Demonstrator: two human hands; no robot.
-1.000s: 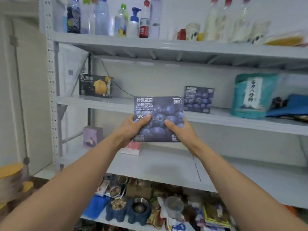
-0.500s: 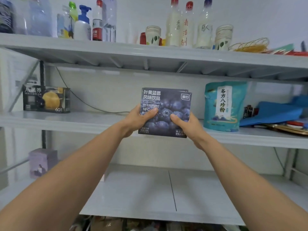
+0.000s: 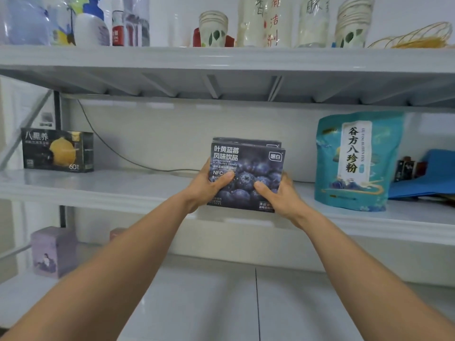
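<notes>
While the middle shelf [image 3: 123, 190] is occupied at right by a teal pouch [image 3: 357, 163], the blueberry drink box [image 3: 248, 166] is held upright at its near edge, just in front of an identical box [image 3: 246, 141]. It is gripped by the left hand [image 3: 206, 185] and right hand [image 3: 280, 195], thumbs on its front.

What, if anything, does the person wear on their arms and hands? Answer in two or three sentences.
Nothing is worn. The left forearm and right forearm are bare all the way to the picture's edge, with no sleeves in view. The left hand and right hand have no gloves. No watch or bracelet shows at either wrist, and no ring on the fingers in view.
</notes>
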